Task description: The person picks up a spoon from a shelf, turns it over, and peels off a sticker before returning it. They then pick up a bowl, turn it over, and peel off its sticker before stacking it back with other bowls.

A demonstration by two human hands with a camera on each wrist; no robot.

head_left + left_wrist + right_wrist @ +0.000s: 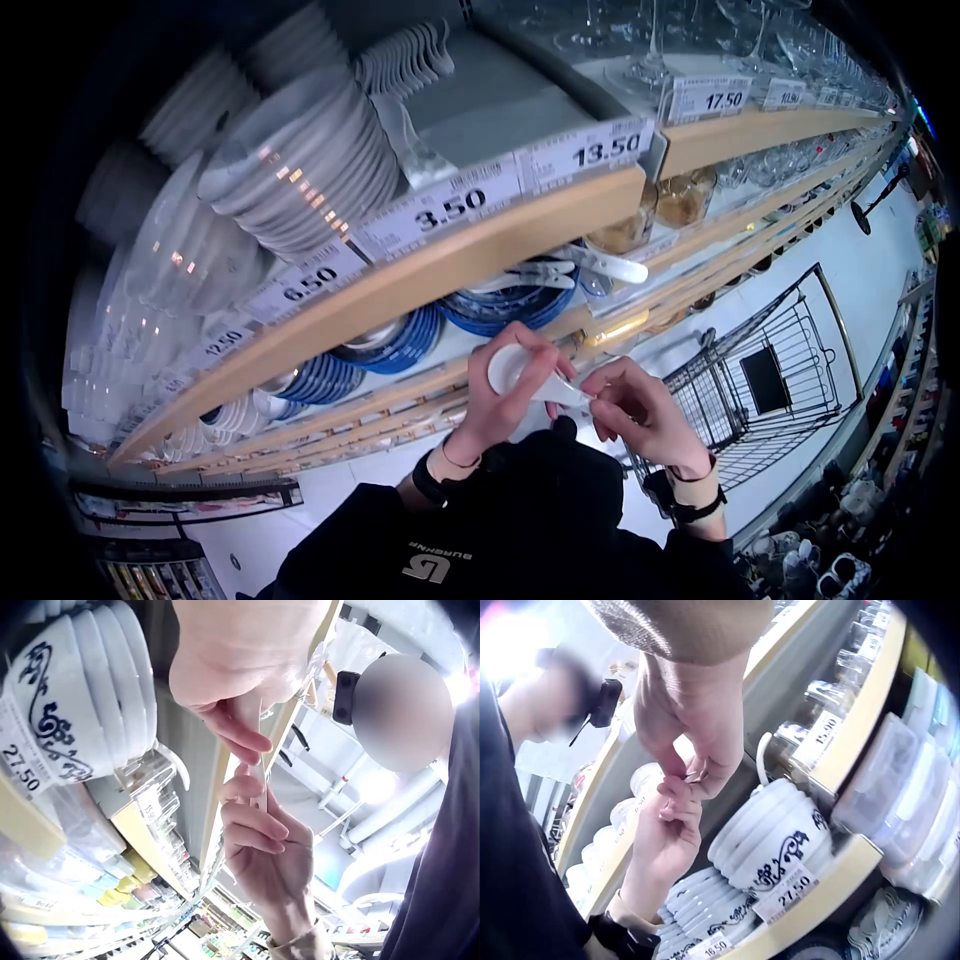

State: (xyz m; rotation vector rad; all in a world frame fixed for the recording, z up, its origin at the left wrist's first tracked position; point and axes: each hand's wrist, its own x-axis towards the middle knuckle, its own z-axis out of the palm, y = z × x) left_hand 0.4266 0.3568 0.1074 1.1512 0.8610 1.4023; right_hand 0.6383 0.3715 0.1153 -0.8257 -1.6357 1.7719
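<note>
A white soup spoon (560, 391) is held between both hands in front of the chest. My left hand (492, 405) grips it by the round bowl, fingers wrapped about the rim. At the other end, the thumb and fingers of my right hand (648, 420) pinch the tip of the handle. From the left wrist, the spoon's handle (258, 791) shows as a narrow white strip running between the left hand (244, 667) and the right hand (262, 844). In the right wrist view the fingers of both hands meet and cover most of the spoon.
Ahead is a curved shelf edge (540, 222) with price labels. Stacked white bowls (300, 160) and a row of white spoons (405, 60) stand on it. Blue bowls (515, 300) with spoons lie on the shelf below. A wire shopping cart (770, 370) is at the right.
</note>
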